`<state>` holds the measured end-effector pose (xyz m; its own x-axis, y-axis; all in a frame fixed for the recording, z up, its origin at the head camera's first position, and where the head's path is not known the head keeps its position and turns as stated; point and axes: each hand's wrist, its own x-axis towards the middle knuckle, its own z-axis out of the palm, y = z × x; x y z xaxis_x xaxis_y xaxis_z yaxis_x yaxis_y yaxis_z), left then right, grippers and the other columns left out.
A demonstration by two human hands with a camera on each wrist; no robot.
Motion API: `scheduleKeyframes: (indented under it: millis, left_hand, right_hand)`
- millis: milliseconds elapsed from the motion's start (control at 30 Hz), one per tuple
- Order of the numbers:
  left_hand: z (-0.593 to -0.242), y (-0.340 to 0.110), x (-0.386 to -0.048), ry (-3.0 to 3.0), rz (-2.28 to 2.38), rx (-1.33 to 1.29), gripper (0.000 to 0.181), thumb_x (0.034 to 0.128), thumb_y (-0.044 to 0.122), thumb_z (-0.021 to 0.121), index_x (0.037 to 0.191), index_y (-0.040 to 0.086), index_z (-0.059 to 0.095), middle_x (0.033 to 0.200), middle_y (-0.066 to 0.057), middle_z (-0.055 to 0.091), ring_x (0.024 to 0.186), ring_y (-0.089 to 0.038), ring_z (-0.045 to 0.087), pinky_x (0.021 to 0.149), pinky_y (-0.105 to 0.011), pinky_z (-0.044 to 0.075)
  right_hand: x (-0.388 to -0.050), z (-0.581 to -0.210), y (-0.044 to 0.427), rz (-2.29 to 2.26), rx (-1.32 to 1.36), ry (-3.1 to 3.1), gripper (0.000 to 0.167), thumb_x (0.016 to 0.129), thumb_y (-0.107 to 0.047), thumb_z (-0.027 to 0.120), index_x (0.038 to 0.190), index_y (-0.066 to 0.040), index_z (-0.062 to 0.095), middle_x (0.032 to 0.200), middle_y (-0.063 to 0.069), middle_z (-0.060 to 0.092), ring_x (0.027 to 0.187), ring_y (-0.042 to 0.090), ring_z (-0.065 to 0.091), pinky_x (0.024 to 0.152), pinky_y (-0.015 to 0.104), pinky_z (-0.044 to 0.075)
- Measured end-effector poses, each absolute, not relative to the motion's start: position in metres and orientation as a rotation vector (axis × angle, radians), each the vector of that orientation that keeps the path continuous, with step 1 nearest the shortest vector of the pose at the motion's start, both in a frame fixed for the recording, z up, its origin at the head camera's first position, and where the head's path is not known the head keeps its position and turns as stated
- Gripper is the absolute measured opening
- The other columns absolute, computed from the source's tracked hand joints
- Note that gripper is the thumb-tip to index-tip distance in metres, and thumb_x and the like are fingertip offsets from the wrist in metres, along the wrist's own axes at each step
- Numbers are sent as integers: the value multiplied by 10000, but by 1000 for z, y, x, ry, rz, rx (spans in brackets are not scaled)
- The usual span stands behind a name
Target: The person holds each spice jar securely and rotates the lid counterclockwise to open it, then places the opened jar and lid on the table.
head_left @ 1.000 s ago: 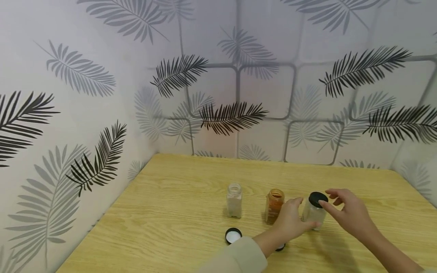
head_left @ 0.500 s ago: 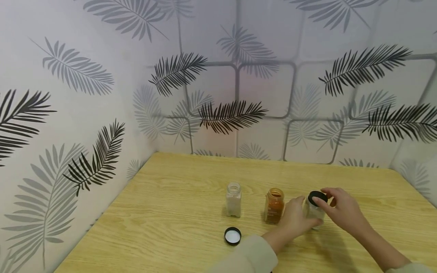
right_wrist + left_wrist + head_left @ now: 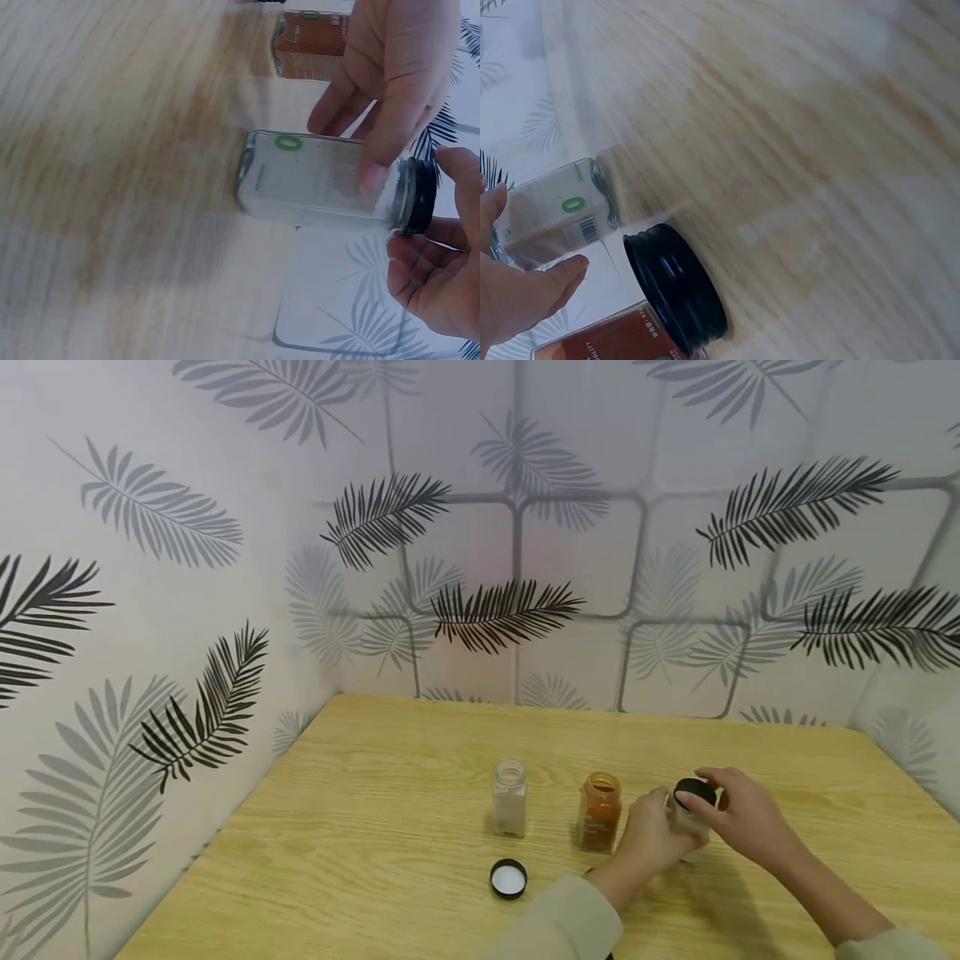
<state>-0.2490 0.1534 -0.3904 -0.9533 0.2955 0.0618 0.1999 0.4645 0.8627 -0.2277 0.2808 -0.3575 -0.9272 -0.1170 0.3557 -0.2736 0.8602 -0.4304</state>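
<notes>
My left hand (image 3: 654, 833) holds a clear square spice jar (image 3: 315, 176) of pale contents around its body, thumb pressed on its side. The jar stands upright on the table. At its top, my right hand (image 3: 746, 817) pinches the black screw lid (image 3: 694, 791) between thumb and fingers. The lid sits on the jar's neck; whether it is loose cannot be told. Left of the left hand stands a lidless jar of orange-red spice (image 3: 600, 814). Further left is another lidless jar (image 3: 510, 800) with whitish contents.
A black lid (image 3: 508, 879) lies inner side up on the wood-grain table (image 3: 360, 827), before the whitish jar. Another black lid (image 3: 676, 291) lies near the orange-red jar, mostly hidden by the left forearm in the head view. A leaf-patterned wall (image 3: 480, 677) stands behind.
The right hand has moved slightly left and its fingers have come down onto the lid. The left hand has closed in around the jar. The head view has shifted a little.
</notes>
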Motion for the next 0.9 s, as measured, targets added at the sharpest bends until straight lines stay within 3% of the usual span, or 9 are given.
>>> scheduleKeyframes:
  millis: [200, 533, 667, 900]
  left_hand:
    - [-388, 156, -248, 2591, 1564, 437, 387, 748, 163, 782, 1091, 116, 609, 1025, 5, 649, 900, -88, 617, 702, -210, 524]
    - [-388, 155, -249, 2641, 1533, 442, 479, 771, 145, 757, 1208, 83, 571, 1111, -35, 642, 978, -118, 618, 751, -220, 534]
    - [-389, 154, -249, 2654, 1532, 453, 450, 768, 145, 758, 1177, 77, 582, 1102, -41, 646, 971, -114, 616, 747, -214, 531]
    - [-391, 154, -249, 2663, 1543, 457, 406, 758, 156, 770, 1120, 90, 597, 1046, -16, 652, 910, -78, 609, 718, -191, 520]
  right_hand:
    - [-229, -352, 281, 650, 322, -2740, 486, 885, -284, 634, 1138, 128, 573, 1002, 257, 605, 603, 96, 446, 488, 223, 382]
    - [-235, -349, 280, 574, 345, -2783, 496, 849, -289, 675, 1087, 138, 590, 951, 245, 599, 708, 231, 555, 567, 349, 471]
    - [-234, -350, 278, 584, 351, -2774, 470, 834, -253, 695, 1072, 140, 595, 958, 257, 597, 780, 317, 592, 606, 404, 508]
    - [-234, -351, 277, 587, 364, -2762, 449, 822, -230, 708, 1050, 143, 606, 946, 255, 598, 787, 337, 597, 598, 401, 517]
